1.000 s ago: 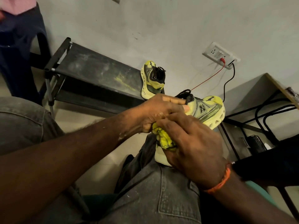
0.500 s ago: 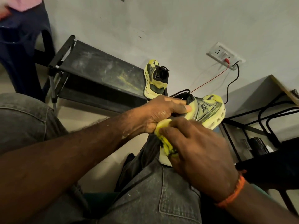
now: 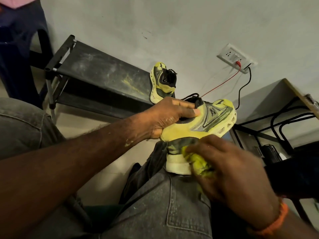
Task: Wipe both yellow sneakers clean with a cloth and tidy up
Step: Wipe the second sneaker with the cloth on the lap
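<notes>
One yellow sneaker [image 3: 203,125] stands on my right knee, its heel resting on my jeans and its toe pointing away to the right. My left hand [image 3: 170,116] grips it at the collar, fingers curled into the opening. My right hand [image 3: 222,168] holds a crumpled yellow cloth [image 3: 200,163] pressed against the sneaker's heel and sole edge. The second yellow sneaker [image 3: 162,81] leans toe-up against the wall on the right end of a black shoe rack [image 3: 96,73].
A wall socket [image 3: 236,57] with a red and a black cable plugged in sits above the sneaker. To the right is a desk [image 3: 283,94] with black metal legs. A dark chair [image 3: 20,49] stands at far left.
My right hand has slid the cloth down from the sneaker's upper to its heel, uncovering the yellow side. My left hand keeps the same grip.
</notes>
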